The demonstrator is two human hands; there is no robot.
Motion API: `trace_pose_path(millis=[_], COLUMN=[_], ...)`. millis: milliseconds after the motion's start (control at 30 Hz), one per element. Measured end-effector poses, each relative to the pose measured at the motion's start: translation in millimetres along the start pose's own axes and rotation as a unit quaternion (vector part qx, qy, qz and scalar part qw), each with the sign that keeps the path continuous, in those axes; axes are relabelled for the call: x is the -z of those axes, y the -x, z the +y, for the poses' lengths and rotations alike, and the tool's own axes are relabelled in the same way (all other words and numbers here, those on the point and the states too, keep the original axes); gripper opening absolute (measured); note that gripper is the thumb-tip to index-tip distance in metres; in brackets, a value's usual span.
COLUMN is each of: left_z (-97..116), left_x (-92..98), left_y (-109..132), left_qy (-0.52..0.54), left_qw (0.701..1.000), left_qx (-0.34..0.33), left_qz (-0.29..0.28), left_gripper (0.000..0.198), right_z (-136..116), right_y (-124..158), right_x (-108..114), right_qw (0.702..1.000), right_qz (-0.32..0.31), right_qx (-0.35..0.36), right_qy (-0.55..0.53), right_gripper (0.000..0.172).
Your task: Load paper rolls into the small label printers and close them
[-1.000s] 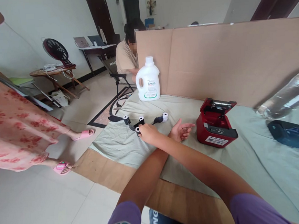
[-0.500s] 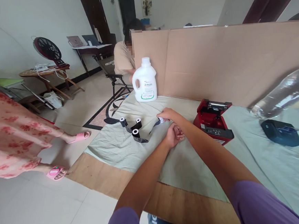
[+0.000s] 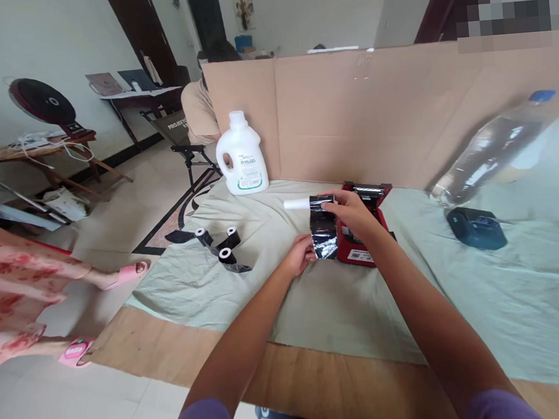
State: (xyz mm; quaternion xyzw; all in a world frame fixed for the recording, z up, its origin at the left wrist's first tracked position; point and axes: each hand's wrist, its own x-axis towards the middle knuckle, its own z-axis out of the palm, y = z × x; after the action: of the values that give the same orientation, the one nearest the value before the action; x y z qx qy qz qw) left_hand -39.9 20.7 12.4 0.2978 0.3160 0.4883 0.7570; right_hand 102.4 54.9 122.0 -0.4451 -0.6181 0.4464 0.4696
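Note:
My right hand [image 3: 352,213] is closed on a ribbon roll [image 3: 322,206], whose white core sticks out to the left. A loose sheet of shiny black film hangs down from it. At the lower left edge of that film, my left hand [image 3: 302,254] has its fingers curled on the edge; the fingertips are partly hidden. Directly behind the film and my right hand stands a red printer [image 3: 358,255] with its lid up. To the left lie three more black ribbon rolls [image 3: 226,257] with white cores, one trailing film.
A white detergent jug [image 3: 242,157] stands behind the rolls, before a cardboard panel [image 3: 340,114]. A plastic-wrapped bottle [image 3: 492,147] and a dark blue object [image 3: 475,227] are at the right. Someone in a floral garment [image 3: 19,281] is at the left; another person sits behind the panel.
My right hand has moved right, in front of the printer, with the ribbon roll and its black film now in plain view. My left hand has turned toward the film. The view has shifted right.

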Motion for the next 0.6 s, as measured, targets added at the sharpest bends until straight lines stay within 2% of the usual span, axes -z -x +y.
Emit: trace_pose_path(millis=[100, 167, 233, 333, 467, 600], left_z=[10.5, 22.3, 32.6, 37.9, 32.1, 29.0], left_x=[-0.8, -3.3, -9.5, -25.2, -46.3, -53.9], left_y=[-0.8, -1.7, -2.0, 0.0, 8.0, 14.4], left_qy=[0.000, -0.001, -0.027, -0.102, -0.177, -0.234], left_qw=[0.989, 0.965, 0.949, 0.942, 0.934, 0.920], left_qx=[-0.135, -0.245, -0.303, -0.318, -0.310, -0.312], left_qz=[0.051, 0.088, 0.085, 0.041, -0.029, -0.036], left_gripper=[0.027, 0.032, 0.041, 0.054, 0.056, 0.054], right_z=[-2.6, -0.2, 3.1, 4.9, 0.1, -4.5], right_y=[18.7, 27.9, 35.3, 44.3, 53.4, 55.3], right_x=[28.1, 36.4, 36.9, 27.7, 11.7, 9.8], right_qw=[0.996, 0.994, 0.995, 0.997, 0.988, 0.977], right_qz=[-0.016, -0.037, -0.052, -0.070, -0.104, -0.104], right_qx=[-0.032, -0.056, -0.060, -0.038, 0.024, 0.070], right_qy=[-0.077, -0.087, -0.057, 0.018, 0.110, 0.174], right_gripper=[0.038, 0.038, 0.036, 0.031, 0.028, 0.027])
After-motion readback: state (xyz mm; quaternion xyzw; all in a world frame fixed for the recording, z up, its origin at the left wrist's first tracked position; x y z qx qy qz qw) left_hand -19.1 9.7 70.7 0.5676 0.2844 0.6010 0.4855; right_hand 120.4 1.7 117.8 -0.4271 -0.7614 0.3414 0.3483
